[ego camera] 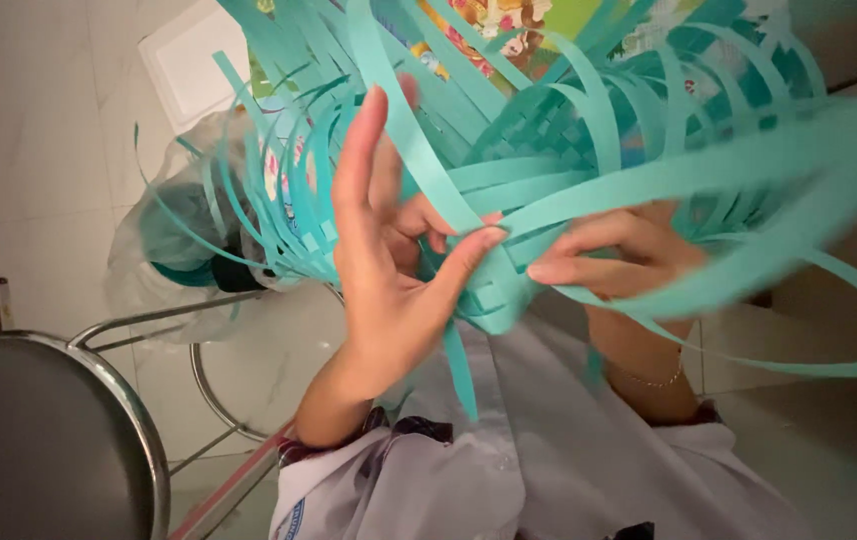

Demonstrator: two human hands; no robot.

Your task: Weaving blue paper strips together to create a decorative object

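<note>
We pinch a teal strip [419,150] with our left hand [389,270] at the woven piece [549,150]; beside it, our right hand [614,250] grips other strips, steadying the weave.

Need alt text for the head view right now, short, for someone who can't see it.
Two bare hands work a half-woven piece of teal strips held up close: the left hand pinches a strip, the right hand steadies the weave. Loose strips fan outward; a metal stool stands on the pale floor below.
</note>
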